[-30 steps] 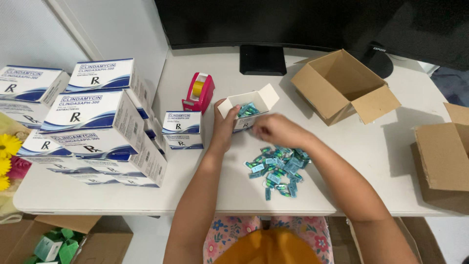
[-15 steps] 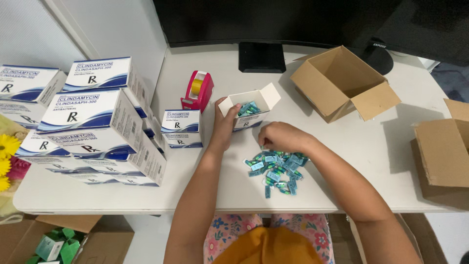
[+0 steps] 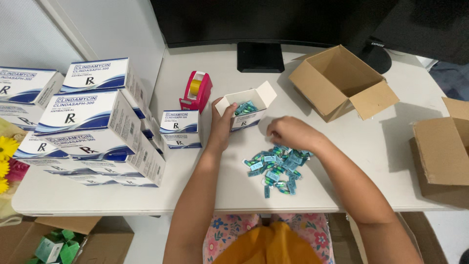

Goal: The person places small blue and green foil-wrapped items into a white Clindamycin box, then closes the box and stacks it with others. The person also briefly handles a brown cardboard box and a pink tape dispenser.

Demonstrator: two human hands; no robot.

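Head view: left hand clamped on the open small white box. Right hand loosely curled, whether it holds anything can't tell; blister-pack pile just below it on the table, box up-left. Versus earlier: right hand has shifted slightly right, off the box.
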